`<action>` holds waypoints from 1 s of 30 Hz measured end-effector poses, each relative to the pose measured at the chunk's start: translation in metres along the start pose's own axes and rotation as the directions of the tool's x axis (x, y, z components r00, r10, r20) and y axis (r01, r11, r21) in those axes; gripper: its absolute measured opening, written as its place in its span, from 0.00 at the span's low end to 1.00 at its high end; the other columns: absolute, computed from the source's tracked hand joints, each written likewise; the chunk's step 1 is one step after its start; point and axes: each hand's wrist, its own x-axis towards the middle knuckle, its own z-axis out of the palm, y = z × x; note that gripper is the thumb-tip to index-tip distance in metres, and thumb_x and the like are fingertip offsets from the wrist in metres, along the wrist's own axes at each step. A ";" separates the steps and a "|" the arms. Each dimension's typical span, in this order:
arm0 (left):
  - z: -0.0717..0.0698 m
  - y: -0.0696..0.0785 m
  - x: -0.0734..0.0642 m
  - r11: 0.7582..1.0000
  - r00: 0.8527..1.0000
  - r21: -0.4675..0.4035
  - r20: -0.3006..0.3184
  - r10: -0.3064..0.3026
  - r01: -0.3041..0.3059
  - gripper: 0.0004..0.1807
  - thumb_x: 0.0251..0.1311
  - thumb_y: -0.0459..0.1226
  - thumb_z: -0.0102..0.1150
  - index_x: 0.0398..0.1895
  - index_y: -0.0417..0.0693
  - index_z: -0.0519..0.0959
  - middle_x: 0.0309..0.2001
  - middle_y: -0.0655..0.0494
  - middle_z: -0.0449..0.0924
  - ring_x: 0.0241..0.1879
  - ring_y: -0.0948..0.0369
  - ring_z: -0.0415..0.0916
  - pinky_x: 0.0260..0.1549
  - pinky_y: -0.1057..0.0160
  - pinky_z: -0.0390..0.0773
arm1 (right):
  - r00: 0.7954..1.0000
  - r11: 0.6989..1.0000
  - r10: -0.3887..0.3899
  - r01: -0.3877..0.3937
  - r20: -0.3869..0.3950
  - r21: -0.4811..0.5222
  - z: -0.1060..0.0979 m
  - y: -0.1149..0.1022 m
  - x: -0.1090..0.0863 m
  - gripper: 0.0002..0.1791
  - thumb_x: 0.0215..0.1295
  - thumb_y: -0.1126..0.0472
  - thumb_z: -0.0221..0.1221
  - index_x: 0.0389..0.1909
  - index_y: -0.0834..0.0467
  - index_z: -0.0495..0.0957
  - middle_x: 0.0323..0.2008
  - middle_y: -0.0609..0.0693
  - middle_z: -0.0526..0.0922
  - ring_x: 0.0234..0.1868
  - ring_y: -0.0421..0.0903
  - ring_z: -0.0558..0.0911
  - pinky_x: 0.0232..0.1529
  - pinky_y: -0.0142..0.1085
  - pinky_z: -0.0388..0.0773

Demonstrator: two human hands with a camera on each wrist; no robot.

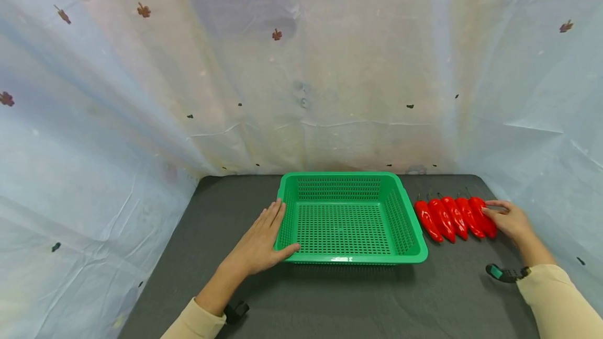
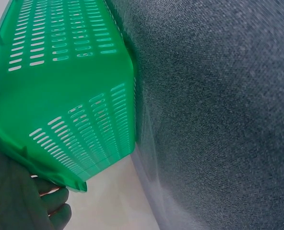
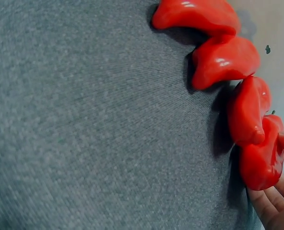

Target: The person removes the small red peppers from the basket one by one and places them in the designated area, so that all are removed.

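Observation:
A green plastic basket (image 1: 340, 259) with slotted walls stands on the dark cloth-covered table. My left hand (image 1: 256, 239) rests against its left side, fingers nearly straight along the rim and thumb over the front left corner. In the left wrist view, the fingertips (image 2: 60, 215) show beside the basket rim (image 2: 36, 167). Right of the basket lies a row of several shiny red peppers (image 1: 443, 218) with thin stems. My right hand (image 1: 511, 219) holds the rightmost red pepper (image 3: 262, 163) between thumb and fingers, as the right wrist view shows.
The dark grey table (image 1: 358, 307) ends at a back edge against a pale plastic sheet (image 1: 330, 93) with brown leaf-like spots. The same sheeting hangs along both sides. Black straps (image 1: 509, 273) sit on my wrists.

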 end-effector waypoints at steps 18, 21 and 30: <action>-0.002 0.001 -0.001 1.000 1.000 -0.006 0.002 0.004 -0.004 0.62 0.71 0.75 0.46 0.89 0.44 0.37 0.89 0.48 0.31 0.87 0.51 0.34 0.84 0.47 0.43 | 0.999 1.000 -0.014 0.014 -0.034 0.000 -0.001 0.002 -0.007 0.34 0.83 0.49 0.54 0.70 0.77 0.66 0.62 0.86 0.72 0.31 0.32 0.78 0.28 0.32 0.79; -0.002 0.001 -0.001 1.000 1.000 -0.003 0.003 0.003 -0.003 0.62 0.71 0.75 0.46 0.89 0.44 0.37 0.89 0.48 0.31 0.87 0.52 0.34 0.84 0.47 0.43 | 0.999 1.000 -0.029 0.029 -0.038 -0.006 -0.001 -0.001 -0.009 0.35 0.84 0.50 0.53 0.70 0.78 0.64 0.65 0.87 0.69 0.41 0.52 0.86 0.29 0.30 0.78; -0.003 -0.002 -0.003 1.000 1.000 -0.021 0.007 0.010 -0.010 0.62 0.71 0.75 0.47 0.89 0.43 0.38 0.89 0.47 0.31 0.87 0.50 0.34 0.84 0.46 0.43 | 0.986 0.987 -0.153 0.149 -0.061 -0.063 0.001 -0.035 -0.021 0.33 0.85 0.51 0.52 0.73 0.75 0.63 0.66 0.83 0.69 0.64 0.81 0.72 0.35 0.31 0.76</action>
